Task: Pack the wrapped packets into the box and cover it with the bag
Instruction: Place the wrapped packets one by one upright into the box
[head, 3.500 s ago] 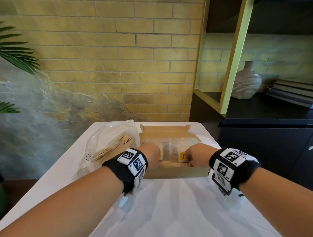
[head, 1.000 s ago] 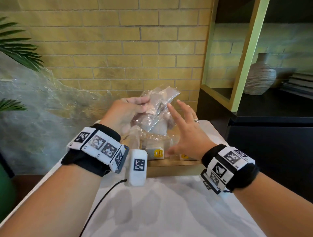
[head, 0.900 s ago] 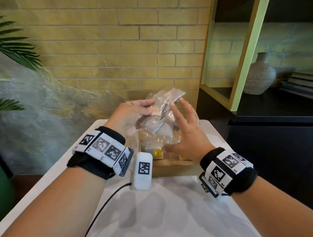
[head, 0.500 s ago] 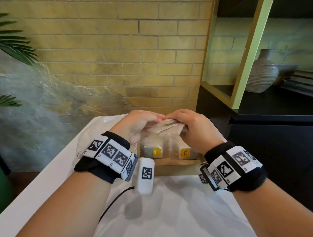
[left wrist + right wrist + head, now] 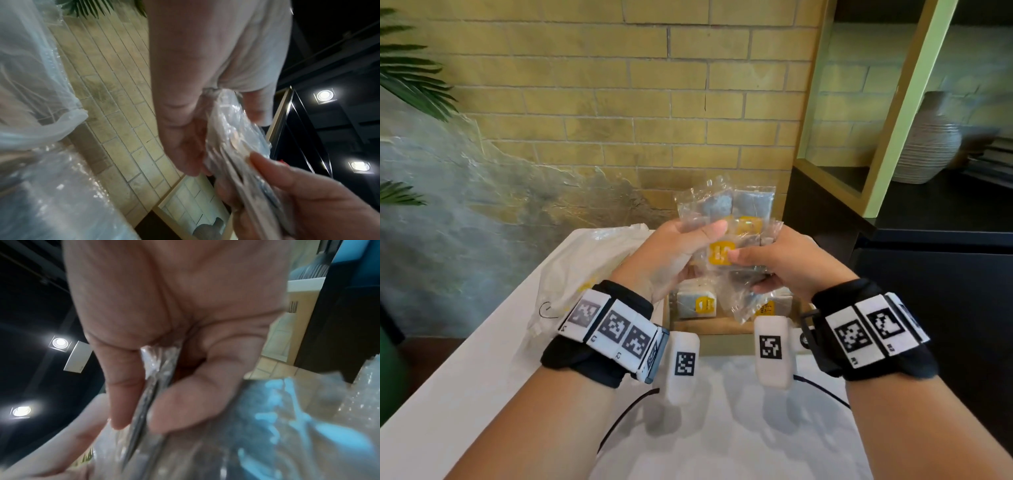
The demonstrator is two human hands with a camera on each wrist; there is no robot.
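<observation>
— Well, look at the white tabletop point(image 5: 465, 394) first: the brown box point(image 5: 709, 327) stands at its far end, and the big clear bag point(image 5: 585, 267) lies just beside it on the left, still not over the box.

— Yes, and I see two wrapped packets in the box point(image 5: 697, 304) already, standing near the front wall with the yellow labels toward the person.

— Now the bundle of packets point(image 5: 729, 226) is in the air, above the box. Both hands hold it. The left hand point(image 5: 671, 260) has its grip closed on the left side, thumb across the front. The right hand point(image 5: 787, 263) pinches the right side; in the right wrist view the thumb and a finger squeeze the thin plastic edge between them.

— So how to do this step well, in your opinion?

— I think the person should first make the bundle even, so the packets lie flat together, then lower it behind the two that are inside. The plastic looks slippery, so a grip only on the sealed edges may let one packet slide out.

— And the loose corner of wrapper point(image 5: 743, 308) hanging low?

— It could catch on the packets below. Better to tuck it in while lowering, and to release only when the bundle rests in the box.
</observation>
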